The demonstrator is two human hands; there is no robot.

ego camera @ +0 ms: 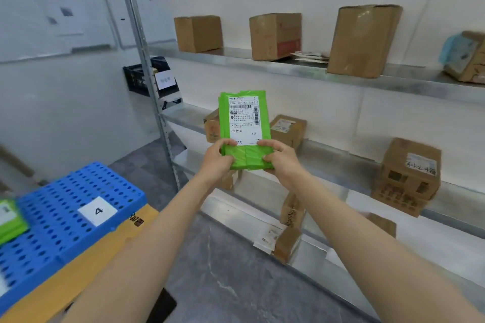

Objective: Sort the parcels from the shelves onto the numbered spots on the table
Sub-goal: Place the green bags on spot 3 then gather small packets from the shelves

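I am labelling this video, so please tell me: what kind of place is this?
Probably a parcel sorting room. Metal shelves hold cardboard boxes, both hands hold a green mailer with a shipping label, and a blue perforated mat carries a card numbered 4.

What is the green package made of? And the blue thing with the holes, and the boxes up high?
Green parcel: looks like thin glossy plastic film, creased and folded at the bottom.
Blue panel: probably hard moulded plastic, with even rows of holes.
Top-shelf boxes: brown cardboard, matte, partly covered in shiny tape.
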